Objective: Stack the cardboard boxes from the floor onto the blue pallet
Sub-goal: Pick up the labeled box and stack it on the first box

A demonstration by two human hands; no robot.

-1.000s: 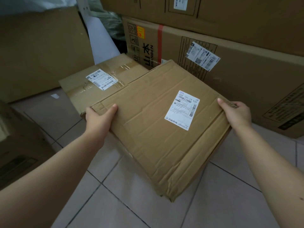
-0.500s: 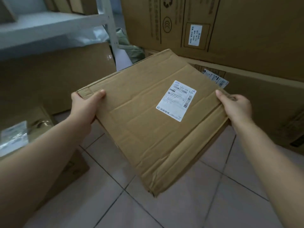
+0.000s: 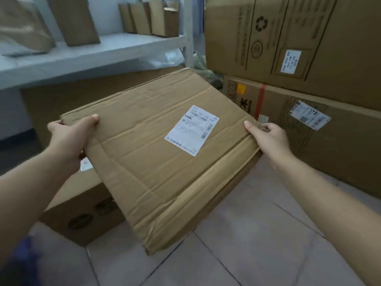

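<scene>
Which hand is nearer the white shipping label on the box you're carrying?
Right. The right hand grips the box edge just right of the white label; the left hand holds the far left corner, well away from it.

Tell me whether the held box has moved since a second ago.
Yes. The held box has risen: its far corner, earlier level with the red-striped carton, now reaches the recycling-symbol carton above.
</scene>
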